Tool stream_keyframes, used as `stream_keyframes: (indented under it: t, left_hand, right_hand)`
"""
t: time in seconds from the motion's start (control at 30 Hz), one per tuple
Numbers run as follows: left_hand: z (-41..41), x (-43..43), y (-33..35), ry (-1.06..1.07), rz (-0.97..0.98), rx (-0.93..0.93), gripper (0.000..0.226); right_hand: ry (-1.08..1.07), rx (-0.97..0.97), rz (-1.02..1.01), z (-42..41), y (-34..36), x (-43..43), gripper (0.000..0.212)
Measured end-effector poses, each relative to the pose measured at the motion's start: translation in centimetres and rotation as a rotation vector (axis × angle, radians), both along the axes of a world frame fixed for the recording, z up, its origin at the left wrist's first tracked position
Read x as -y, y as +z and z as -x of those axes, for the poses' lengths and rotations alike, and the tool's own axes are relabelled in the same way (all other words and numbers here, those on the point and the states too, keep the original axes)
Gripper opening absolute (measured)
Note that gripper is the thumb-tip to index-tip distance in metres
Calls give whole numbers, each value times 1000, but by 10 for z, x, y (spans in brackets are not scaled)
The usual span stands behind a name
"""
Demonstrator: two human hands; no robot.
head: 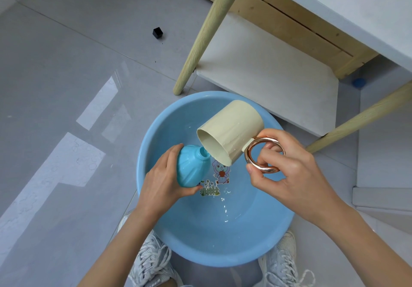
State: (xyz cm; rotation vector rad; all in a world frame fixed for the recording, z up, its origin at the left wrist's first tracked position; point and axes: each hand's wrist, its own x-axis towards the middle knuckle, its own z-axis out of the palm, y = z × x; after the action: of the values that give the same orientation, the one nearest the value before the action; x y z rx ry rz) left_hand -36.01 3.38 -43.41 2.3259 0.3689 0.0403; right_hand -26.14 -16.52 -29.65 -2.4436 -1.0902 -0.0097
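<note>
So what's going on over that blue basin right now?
A person crouches over a round blue plastic basin on the grey floor. The left hand holds a small light-blue plastic bottle, uncapped and tilted. The right hand pinches the rose-gold ring handle of a cream cylindrical mug, tipped so its mouth sits just over the bottle's neck, as if pouring; no stream is clearly visible. The basin holds a little water over a cartoon sticker.

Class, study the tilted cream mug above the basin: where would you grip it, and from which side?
Likely its copper ring handle, from the right: it juts out clear of the mug, and the mouth tips left toward the blue bottle.
</note>
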Motion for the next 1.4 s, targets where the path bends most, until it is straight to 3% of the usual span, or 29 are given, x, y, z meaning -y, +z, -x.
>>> stream_keyframes:
  t: [0.87,1.07,1.27,1.4]
  left_hand:
    - [-1,0,-1,0,-20,6,101]
    - [-1,0,-3,3,-23,14,102]
    - [-3,-1,-5,33,-40,33,101]
    - [-3,-2,-6,31,-68,37,100]
  right_hand:
    - [68,76,26,4,0,2,28]
    - [-77,-70,-28,-8,-21,14,31]
    - [-159,-188,104,-27,-65,34,22]
    - [-29,-85,250,-36,-98,40,20]
